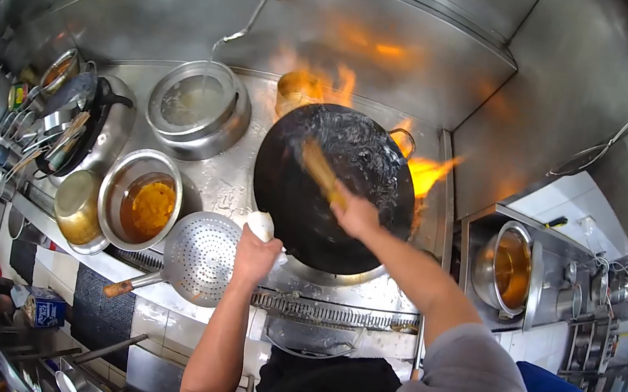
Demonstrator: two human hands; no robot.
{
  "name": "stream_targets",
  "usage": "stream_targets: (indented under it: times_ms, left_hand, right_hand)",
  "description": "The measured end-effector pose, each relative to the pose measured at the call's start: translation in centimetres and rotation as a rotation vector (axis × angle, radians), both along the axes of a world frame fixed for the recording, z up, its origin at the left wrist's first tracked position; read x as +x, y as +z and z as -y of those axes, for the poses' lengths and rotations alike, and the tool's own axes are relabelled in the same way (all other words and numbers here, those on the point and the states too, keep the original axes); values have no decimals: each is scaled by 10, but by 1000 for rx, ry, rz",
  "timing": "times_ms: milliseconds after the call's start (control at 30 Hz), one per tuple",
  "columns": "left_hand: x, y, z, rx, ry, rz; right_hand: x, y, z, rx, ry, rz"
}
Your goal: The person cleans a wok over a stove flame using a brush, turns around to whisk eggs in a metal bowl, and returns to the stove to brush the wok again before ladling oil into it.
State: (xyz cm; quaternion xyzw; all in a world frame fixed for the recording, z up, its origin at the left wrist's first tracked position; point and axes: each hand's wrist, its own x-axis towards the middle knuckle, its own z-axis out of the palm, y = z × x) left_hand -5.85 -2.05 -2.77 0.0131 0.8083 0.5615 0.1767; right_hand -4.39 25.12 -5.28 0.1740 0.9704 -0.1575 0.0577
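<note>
A large black wok [289, 200] sits over the burner, its inside wet. My right hand [357, 216] is closed around a bamboo wok brush [320, 166], whose bristle end is over the wok's inner surface. At the wok's near-left rim, my left hand [257, 256] is closed on a folded white cloth [260, 225]. Whether a wok handle lies under the cloth is hidden. Just left of that hand, a perforated strainer [201, 257] with a wooden handle rests on the stove edge.
Flames [428, 173] rise behind and right of the wok. Water runs from a tap [252, 17] into a metal pot [193, 99]. A bowl of orange-brown liquid [148, 206] stands to the left. Another metal pot [508, 267] is at right. Utensils [61, 136] crowd the far left.
</note>
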Motion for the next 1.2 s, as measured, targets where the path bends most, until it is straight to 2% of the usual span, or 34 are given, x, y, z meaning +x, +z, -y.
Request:
stream_targets:
  times_ms: [67, 133, 200, 267, 300, 333, 400, 433, 500, 533, 567, 633, 700, 733, 800, 867, 933, 1000, 1133, 1200]
  left_hand:
    - [1, -7, 2, -20, -23, -65]
    - [4, -6, 4, -47, -28, -52]
    - [8, 3, 3, -38, 8, -34]
    - [16, -1, 0, -6, 46, -79]
    - [20, -1, -5, 36, 122, -146]
    - [23, -1, -8, 80, 199, -209]
    - [22, 7, -10, 12, 185, -217]
    - [21, 13, -11, -51, 179, -159]
    - [19, 20, -10, -113, 168, -99]
    - [16, 23, -10, -154, 131, -78]
    - [14, 23, -10, -195, 96, -54]
    - [6, 19, -9, -208, 81, -56]
    - [5, 14, -5, -232, 61, -54]
    - [4, 13, -4, -243, 34, -61]
    - [-2, 15, -2, -243, 20, -75]
    - [-3, 14, 3, -171, 5, -75]
    - [2, 25, 3, -159, -8, -83]
    - [5, 32, -1, -207, 36, -41]
    - [2, 33, 1, -192, 18, -46]
    - [-3, 33, 2, -168, -3, -31]
  right_hand:
    - [12, -3, 7, 91, 133, -14]
    - [-6, 6, -23, 110, 77, -65]
    - [-32, 27, -18, -62, -231, -103]
    - [-38, -9, 8, -235, -290, -236]
    - [-30, -31, 18, -342, -158, -271]
    - [-5, -13, 36, -424, -37, -147]
    - [56, -2, 36, -445, 269, -142]
    - [84, 59, 34, -496, 229, 219]
    - [123, 122, 4, -611, 254, 506]
    - [129, 110, -30, -603, 256, 505]
    - [132, 84, -71, -469, 424, 407]
    - [87, 80, -67, -264, 450, 423]
    - [-2, 86, -17, -152, 236, 335]
    - [-26, 72, -9, -99, 159, 122]
    - [-18, 33, 21, -260, -60, -73]
    - [14, -1, 42, -324, -61, -100]
    - [67, 40, 41, -384, 167, 90]
    - [114, 77, 3, -328, 301, 363]
    - [108, 77, -139, -107, 404, 546]
    - [44, 144, -90, 230, 116, 603]
